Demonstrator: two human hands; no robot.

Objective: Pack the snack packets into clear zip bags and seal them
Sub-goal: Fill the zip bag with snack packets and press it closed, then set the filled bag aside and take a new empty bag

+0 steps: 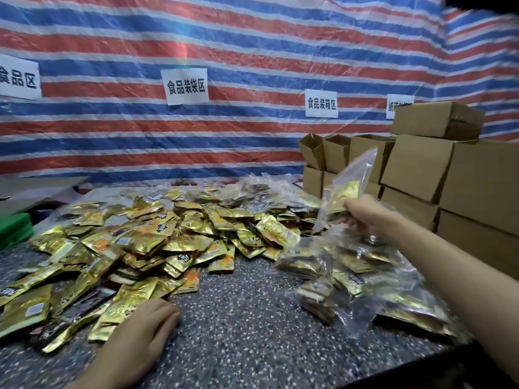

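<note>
Bagging of snack packets, mid-fill.
We gripped a clear plastic zip bag [354, 175] in our right hand [365, 217], fingers curled round it, raised above the speckled grey tabletop [252, 318], a gold foil snack packet [344, 193] showing through it. Our left hand [146, 324] lay flat, fingers straight, holding nothing, at the edge of the heap of loose gold foil packets [134, 242]. To do this well, we judged, the bag's mouth had to be uppermost and wide, packets slid in flat, the zip strip free of foil before pressing it shut.

Left hand [141, 328] flat; right hand [362, 217] curled, aloft.
</note>
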